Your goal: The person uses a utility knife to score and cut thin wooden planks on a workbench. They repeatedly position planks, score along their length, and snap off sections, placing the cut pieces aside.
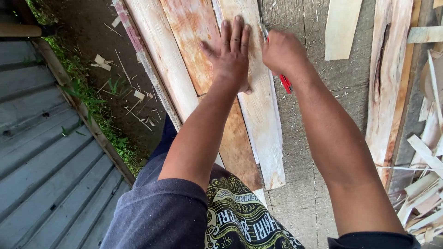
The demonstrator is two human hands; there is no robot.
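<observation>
My left hand (229,51) lies flat, fingers spread, on a pale narrow wooden plank (263,115) that rests on top of a wider reddish-brown board (191,27). My right hand (282,51) is closed around a tool with a red handle (286,84) at the right edge of that plank; the tool's working end is hidden behind the hand. Another pale board (159,50) lies to the left of the reddish one.
A long rough plank (387,83) and a short offcut (341,27) lie on the concrete floor (323,152) to the right. Wood scraps (424,198) pile at the far right. Corrugated metal sheeting (41,152) and a strip of grass (92,106) run along the left.
</observation>
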